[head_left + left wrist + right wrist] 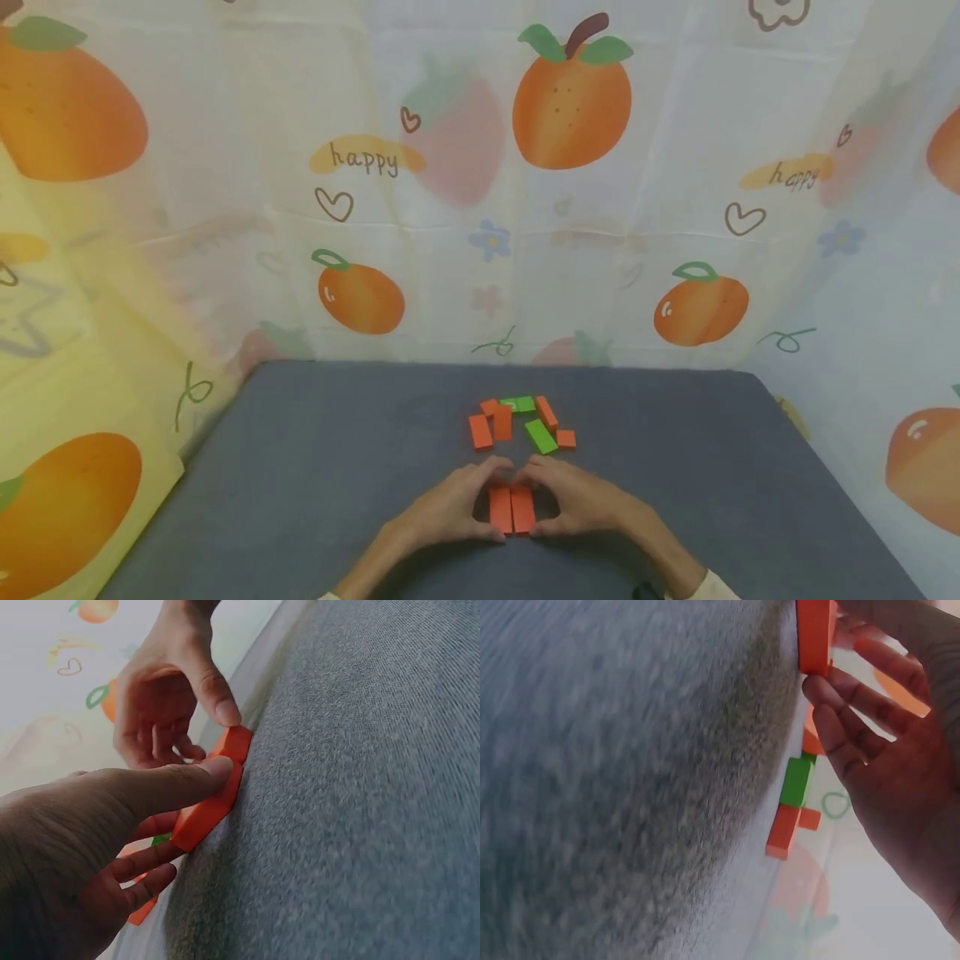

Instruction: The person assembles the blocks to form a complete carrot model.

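Note:
Two orange rectangular blocks lie side by side, long edges nearly touching, on the grey table in the head view. My left hand (453, 502) pinches the left orange block (500, 510) lengthwise, thumb at its near end and fingers at the far end. Mirroring it, my right hand (583, 497) holds the right orange block (523, 510) between thumb and fingers. In the left wrist view, the left thumb presses the end of the left block (201, 819). The right wrist view shows fingertips at the far end of the right block (813, 641); the thumb is hidden there.
Beyond the hands sits a loose cluster: several orange blocks (481, 432), a green block (542, 436) and, behind them, smaller green pieces (526, 404). The grey tabletop (322, 450) extends around them. A fruit-printed cloth (450, 250) hangs behind the table's far edge.

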Tool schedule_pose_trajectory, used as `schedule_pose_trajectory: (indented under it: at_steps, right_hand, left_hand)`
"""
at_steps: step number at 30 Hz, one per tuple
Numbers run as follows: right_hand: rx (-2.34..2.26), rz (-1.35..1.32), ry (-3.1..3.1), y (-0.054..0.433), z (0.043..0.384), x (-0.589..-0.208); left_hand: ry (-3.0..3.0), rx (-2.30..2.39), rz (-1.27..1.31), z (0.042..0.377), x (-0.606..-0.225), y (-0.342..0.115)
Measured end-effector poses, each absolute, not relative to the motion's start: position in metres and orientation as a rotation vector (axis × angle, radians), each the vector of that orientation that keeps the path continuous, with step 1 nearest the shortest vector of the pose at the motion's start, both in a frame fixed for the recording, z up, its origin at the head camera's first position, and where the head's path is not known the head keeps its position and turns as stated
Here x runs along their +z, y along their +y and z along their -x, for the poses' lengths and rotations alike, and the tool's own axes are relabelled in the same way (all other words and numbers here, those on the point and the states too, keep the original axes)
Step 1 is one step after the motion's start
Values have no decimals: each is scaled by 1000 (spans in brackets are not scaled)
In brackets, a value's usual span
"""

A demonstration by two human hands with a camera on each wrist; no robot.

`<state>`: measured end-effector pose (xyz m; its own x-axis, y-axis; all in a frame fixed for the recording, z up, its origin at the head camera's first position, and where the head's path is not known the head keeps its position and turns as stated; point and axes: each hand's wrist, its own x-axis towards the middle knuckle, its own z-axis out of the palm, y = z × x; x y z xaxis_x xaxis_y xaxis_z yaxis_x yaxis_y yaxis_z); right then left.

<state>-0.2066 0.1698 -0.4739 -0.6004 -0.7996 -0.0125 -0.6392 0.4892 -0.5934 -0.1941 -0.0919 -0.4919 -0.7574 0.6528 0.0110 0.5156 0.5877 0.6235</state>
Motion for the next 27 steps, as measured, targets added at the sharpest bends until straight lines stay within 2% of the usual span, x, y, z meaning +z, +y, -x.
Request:
schedule_pose_trajectory:
  at_steps: [18,27]
  right_hand:
    - [-783,1102,2489,164,202,-475]
    - [-771,1147,2478,165,205,-475]
  left_hand:
    - [2567,954,-984,195,-494,-87]
    - [2540,953,-1019,196,-495,-89]
